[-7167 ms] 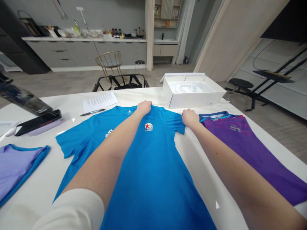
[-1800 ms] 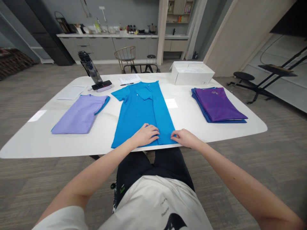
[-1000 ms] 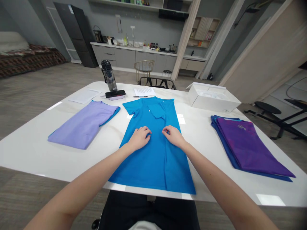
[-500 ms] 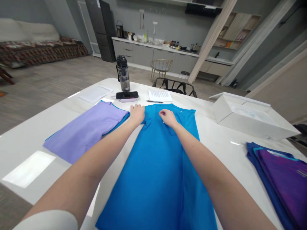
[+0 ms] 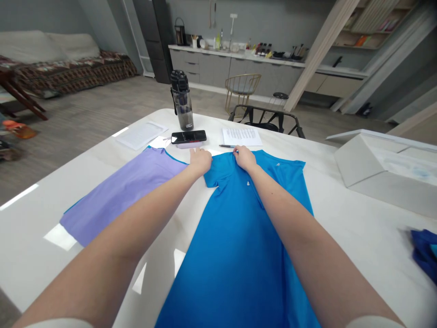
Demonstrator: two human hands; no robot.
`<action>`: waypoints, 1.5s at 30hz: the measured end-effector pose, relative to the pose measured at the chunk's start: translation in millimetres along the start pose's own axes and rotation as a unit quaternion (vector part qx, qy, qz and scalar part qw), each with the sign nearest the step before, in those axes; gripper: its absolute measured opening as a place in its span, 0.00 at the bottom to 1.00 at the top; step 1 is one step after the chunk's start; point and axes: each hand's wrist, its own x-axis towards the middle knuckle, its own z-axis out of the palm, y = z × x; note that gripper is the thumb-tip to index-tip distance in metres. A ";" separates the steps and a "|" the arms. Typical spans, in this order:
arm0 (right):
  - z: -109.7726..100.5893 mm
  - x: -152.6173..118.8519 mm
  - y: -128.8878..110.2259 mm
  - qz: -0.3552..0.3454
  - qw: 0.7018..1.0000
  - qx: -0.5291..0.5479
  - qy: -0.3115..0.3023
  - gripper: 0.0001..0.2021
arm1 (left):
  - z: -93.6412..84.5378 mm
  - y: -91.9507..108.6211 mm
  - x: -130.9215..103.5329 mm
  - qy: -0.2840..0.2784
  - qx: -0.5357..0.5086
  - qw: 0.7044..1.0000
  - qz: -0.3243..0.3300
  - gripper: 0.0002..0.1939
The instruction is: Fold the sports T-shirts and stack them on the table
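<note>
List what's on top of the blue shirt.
The right hand touches the top edge of the blue shirt, the left hand its sleeve. The right forearm crosses over it, so what's beneath cannot be seen.

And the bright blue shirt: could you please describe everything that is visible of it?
The bright blue shirt lies on the white table, neckline away from the person. Its cloth looks thin and smooth, with two small pale marks. One short sleeve extends leftward; a lengthwise fold runs beside the right forearm, which partly hides it. The right hand appears to pinch the shoulder; the left hand is at the sleeve's end, its grip unclear. The bottom is out of frame.
</note>
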 end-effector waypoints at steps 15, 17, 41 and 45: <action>-87.0 -65.1 104.7 0.033 0.978 0.188 0.085 0.14 | -53.3 178.5 -55.4 -0.204 -0.736 0.642 0.061 0.07; -88.8 -81.1 128.6 0.093 0.980 0.152 0.091 0.13 | -35.6 191.1 -52.4 -0.198 -0.691 0.693 0.054 0.08; -112.3 -160.9 134.8 0.214 0.895 0.377 0.109 0.08 | 27.5 174.7 31.9 0.112 -0.178 0.975 0.074 0.15; -140.9 -154.1 149.7 0.246 0.860 0.440 0.085 0.11 | 20.1 191.2 27.1 0.127 -0.183 0.973 0.064 0.15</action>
